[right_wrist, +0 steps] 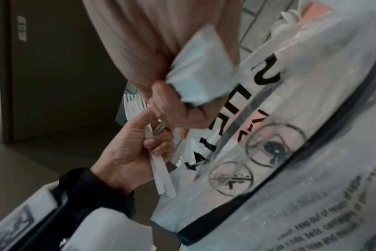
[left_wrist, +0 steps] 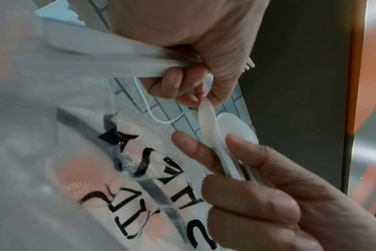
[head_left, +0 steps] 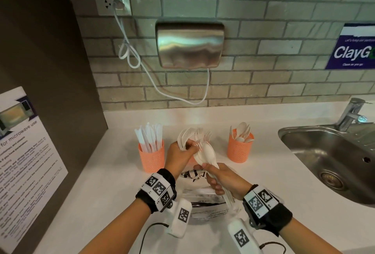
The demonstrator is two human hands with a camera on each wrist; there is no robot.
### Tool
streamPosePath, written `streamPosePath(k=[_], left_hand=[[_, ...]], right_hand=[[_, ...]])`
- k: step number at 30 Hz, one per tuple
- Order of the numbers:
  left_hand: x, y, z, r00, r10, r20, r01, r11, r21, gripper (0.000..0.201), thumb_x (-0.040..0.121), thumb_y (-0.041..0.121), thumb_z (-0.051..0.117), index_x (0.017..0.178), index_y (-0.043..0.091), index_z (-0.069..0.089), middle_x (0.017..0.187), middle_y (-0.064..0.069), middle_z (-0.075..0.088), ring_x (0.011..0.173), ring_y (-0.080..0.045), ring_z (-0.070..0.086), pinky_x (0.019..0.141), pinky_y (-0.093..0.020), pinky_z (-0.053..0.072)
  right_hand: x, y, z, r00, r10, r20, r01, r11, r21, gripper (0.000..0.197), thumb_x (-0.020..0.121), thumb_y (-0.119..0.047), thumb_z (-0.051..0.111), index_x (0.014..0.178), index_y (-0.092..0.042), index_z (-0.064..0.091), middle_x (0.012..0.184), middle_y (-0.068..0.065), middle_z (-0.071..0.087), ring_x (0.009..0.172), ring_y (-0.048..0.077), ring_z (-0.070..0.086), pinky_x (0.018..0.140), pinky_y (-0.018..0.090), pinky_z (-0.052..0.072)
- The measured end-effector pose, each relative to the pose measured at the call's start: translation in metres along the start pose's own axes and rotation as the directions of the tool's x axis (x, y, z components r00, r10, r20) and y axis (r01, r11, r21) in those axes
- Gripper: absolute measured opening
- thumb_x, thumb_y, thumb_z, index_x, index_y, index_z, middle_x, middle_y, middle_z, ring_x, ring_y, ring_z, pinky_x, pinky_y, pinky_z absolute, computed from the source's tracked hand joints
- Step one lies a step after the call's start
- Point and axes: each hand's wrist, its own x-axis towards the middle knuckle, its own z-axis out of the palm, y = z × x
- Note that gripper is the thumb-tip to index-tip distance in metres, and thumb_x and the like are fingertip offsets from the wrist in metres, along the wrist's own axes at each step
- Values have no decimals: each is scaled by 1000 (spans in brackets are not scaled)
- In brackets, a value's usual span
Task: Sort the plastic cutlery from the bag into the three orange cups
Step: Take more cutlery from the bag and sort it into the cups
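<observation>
Nearest, the bag point(head_left: 205, 205) lies on the counter point(head_left: 284, 182) between the forearms, clear plastic with black print; both wrist views are half filled by it, blurred, and what it holds cannot be made out. Above it the right hand point(head_left: 223, 180) is curled round a bundle of spoons point(head_left: 207, 152) by the handles, bowls pointing away. The left hand point(head_left: 178, 154) grips a bunch of forks point(head_left: 189, 138), its fingertips meeting the tip of a spoon bowl; in the left wrist view only a few tines peep out behind the palm. Both hands stand in front of the middle cup point(head_left: 190, 161), of which just an orange sliver shows, so its contents are hidden apart from fork tines rising behind the hands. The left cup point(head_left: 151, 157) holds knives point(head_left: 150, 137); the right cup point(head_left: 239, 148) holds more spoons. Farther off, a sink point(head_left: 328, 158) and tap point(head_left: 350, 113) are cut by the right edge; on the brick wall hang a steel dryer point(head_left: 189, 44) and a looped cord point(head_left: 129, 54).
</observation>
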Motion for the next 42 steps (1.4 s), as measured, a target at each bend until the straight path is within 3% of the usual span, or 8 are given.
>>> streamPosePath(k=[6, 9, 14, 18, 27, 31, 36, 42], left_hand=[[6, -5, -1, 999, 41, -26, -38, 994, 107, 6, 83, 5, 64, 79, 9, 63, 84, -6, 66, 80, -14, 60, 71, -14, 46], [10, -4, 0, 992, 89, -92, -78, 990, 118, 8, 89, 7, 55, 88, 3, 61, 78, -2, 62, 74, -13, 57, 61, -7, 44], [16, 2, -4, 964, -113, -241, 91, 991, -102, 16, 98, 16, 40, 94, 4, 49, 62, -3, 45, 47, -14, 44, 34, -26, 36], [8, 6, -5, 978, -176, -115, 150, 966, -209, 20, 97, 15, 43, 79, 8, 49, 51, -5, 41, 29, -4, 35, 31, -15, 24], [6, 7, 11, 927, -329, 181, 375, 812, -447, 21, 91, 18, 56, 72, 8, 55, 50, -1, 41, 33, -5, 36, 32, -14, 33], [6, 10, 19, 873, -399, 281, 481, 797, -364, 23, 95, 28, 49, 85, 11, 59, 68, -5, 58, 65, -17, 58, 63, -29, 51], [18, 19, 15, 924, -333, 187, 317, 942, 108, 40, 98, 37, 30, 68, 17, 48, 61, 2, 47, 56, -11, 40, 50, -22, 31], [58, 41, 6, 986, -120, 112, 99, 980, 173, 41, 96, 30, 41, 64, 13, 60, 55, -2, 56, 39, -9, 45, 38, -17, 36]], right_hand=[[-2, -1, -1, 1000, 19, 8, -19, 1000, -20, 33, 96, -36, 42, 113, -14, 61, 48, -9, 33, 38, 3, 28, 35, 15, 25], [-3, -5, -3, 1000, 8, 21, -7, 1000, -25, 35, 96, -38, 43, 112, -12, 61, 51, -8, 31, 38, 3, 28, 35, 14, 24], [-3, -1, -6, 999, -38, -6, 38, 998, 54, 33, 96, -39, 41, 99, -13, 61, 49, -8, 31, 37, 3, 28, 34, 14, 25], [-3, -4, -9, 997, -58, -50, 64, 990, 123, 30, 96, -36, 42, 75, -16, 51, 45, -9, 31, 34, 3, 26, 32, 13, 23], [4, -4, -6, 993, -80, -82, 90, 989, 121, 30, 98, -33, 40, 76, -16, 51, 45, -6, 33, 33, 3, 27, 32, 14, 22], [3, -4, -7, 995, -89, -51, 93, 992, 80, 28, 97, -34, 41, 85, -14, 56, 46, -4, 44, 32, 3, 27, 32, 14, 23], [3, -1, -16, 992, -88, -87, 90, 996, 21, 31, 97, -36, 40, 87, -10, 54, 63, 7, 67, 30, 5, 27, 32, 15, 27], [7, 0, -35, 963, -87, -256, 112, 990, 85, 31, 96, -37, 42, 86, -10, 55, 55, 2, 60, 30, 5, 27, 31, 14, 24]])
